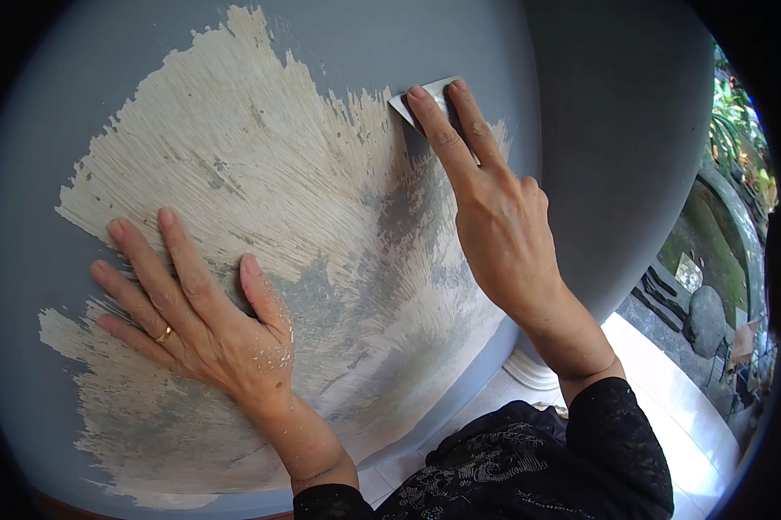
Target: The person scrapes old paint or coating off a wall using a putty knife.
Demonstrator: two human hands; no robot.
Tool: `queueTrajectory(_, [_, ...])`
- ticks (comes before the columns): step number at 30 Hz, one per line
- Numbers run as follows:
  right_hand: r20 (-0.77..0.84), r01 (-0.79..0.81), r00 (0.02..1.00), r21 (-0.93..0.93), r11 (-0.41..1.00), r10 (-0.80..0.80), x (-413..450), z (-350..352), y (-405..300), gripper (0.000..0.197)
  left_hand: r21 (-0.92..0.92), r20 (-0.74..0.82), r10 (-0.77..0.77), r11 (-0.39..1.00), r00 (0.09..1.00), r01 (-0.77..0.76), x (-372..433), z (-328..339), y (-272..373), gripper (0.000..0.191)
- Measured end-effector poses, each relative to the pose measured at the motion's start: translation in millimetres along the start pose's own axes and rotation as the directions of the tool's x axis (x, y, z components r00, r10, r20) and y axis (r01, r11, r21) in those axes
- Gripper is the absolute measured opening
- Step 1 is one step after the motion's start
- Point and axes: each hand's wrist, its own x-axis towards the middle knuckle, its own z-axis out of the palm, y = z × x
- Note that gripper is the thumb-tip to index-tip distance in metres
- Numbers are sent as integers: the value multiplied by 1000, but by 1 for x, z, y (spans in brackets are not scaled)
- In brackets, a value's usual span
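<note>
In front of me is a curved wall (286, 39) painted grey-blue. Across its middle spreads a large rough patch (234, 169) in beige-white, with jagged, streaked edges and grey showing through. My right hand (504, 227) holds a thin metal scraper blade (437, 91) against the surface at the patch's upper right edge. Two fingers press along the blade; the thumb and the other fingers are hidden. My left hand (215, 318) lies spread against the lower left of the patch, holding nothing. Pale flecks stick to its thumb side, and it wears a ring (163, 335).
A dark grey rounded surface (618, 143) stands at the right. Beyond it are a stone-edged basin (722, 227), a rounded stone (706, 322) and green plants (728, 130). Light floor tiles (663, 403) and a white moulded base (530, 370) lie below.
</note>
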Motion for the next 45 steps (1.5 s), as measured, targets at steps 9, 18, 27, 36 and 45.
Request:
queueTrajectory(9, [-5,-29,1000,-31,999,29,10,-7,-2,80,-34,-23,-8,999,1000,7,0,-1,1,51])
queueTrajectory(18, [-41,6,999,115,993,-1,5,3,0,53,-24,-15,1,1000,1000,-2,0,-2,1,52])
queueTrajectory(27, [38,-46,998,65,997,43,1,-6,0,71,-43,-23,-2,999,1000,1,0,-2,2,52])
queueTrajectory(36, [21,-35,999,-5,999,35,3,-13,-5,84,-49,-18,2,999,1000,-3,-1,-3,1,51])
queueTrajectory(45, [-21,-28,999,-56,998,26,8,-12,-8,80,-34,4,9,999,1000,-9,-1,-3,1,52])
